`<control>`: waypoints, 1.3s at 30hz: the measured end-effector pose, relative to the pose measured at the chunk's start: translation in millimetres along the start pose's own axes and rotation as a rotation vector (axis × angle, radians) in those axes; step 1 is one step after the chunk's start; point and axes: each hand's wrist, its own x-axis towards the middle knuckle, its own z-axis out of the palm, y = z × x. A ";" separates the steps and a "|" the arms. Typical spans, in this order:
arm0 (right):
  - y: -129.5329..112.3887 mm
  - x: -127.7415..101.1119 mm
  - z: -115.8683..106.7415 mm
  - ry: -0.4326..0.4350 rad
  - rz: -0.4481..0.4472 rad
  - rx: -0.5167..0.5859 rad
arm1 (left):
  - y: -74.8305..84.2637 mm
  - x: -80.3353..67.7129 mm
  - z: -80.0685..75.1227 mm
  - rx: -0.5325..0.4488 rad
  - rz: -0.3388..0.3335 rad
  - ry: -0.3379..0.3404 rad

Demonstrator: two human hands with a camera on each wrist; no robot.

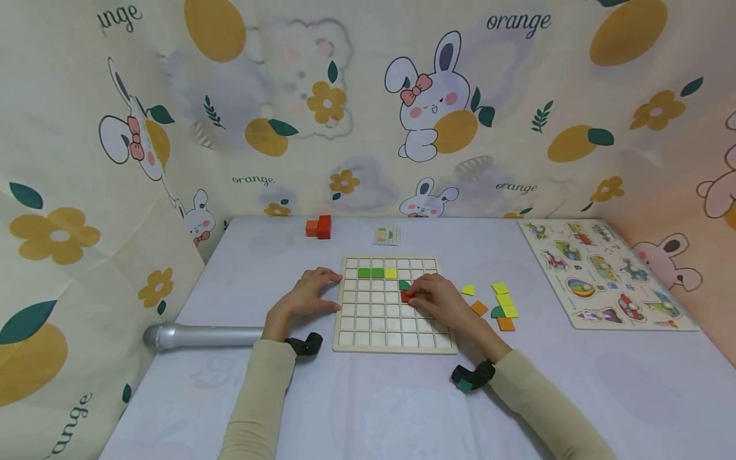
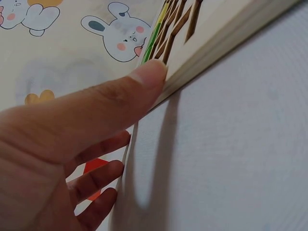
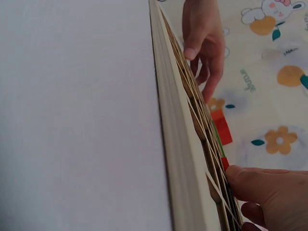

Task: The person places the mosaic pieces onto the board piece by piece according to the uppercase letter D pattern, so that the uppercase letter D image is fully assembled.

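A wooden grid board (image 1: pixel 368 346) lies in front of me with two green tiles (image 1: pixel 370 273) and a yellow tile (image 1: pixel 391 273) in one upper row. Farther right, a green piece (image 1: pixel 404 284) sits in a cell. Just below it, my right hand (image 1: pixel 439 299) pinches a red tile (image 1: pixel 405 296) at its fingertips; the right wrist view shows the thumb right against the red tile (image 3: pixel 224 163). My left hand (image 1: pixel 305 295) is at the board's left side, fingers spread and holding nothing. In the left wrist view its thumb (image 2: pixel 151 74) rests on the board's edge.
Loose yellow tiles (image 1: pixel 503 299), orange tiles (image 1: pixel 506 324) and a green piece (image 1: pixel 497 312) lie right of the board. A picture puzzle board (image 1: pixel 586 300) is farther right. Red and orange blocks (image 1: pixel 324 227) and a small card (image 1: pixel 387 235) sit behind; a silver tube (image 1: pixel 213 336) lies left.
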 end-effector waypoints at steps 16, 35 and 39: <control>1.2 1.0 2.1 -0.006 -0.024 -0.016 | -0.2 -0.5 -0.1 0.008 0.009 0.002; 9.8 -39.6 -59.8 0.049 0.107 -0.026 | 1.6 0.7 -0.3 0.011 0.009 -0.011; 17.8 -58.8 -73.9 0.088 0.085 -0.067 | 0.6 0.5 -0.7 0.009 -0.003 -0.011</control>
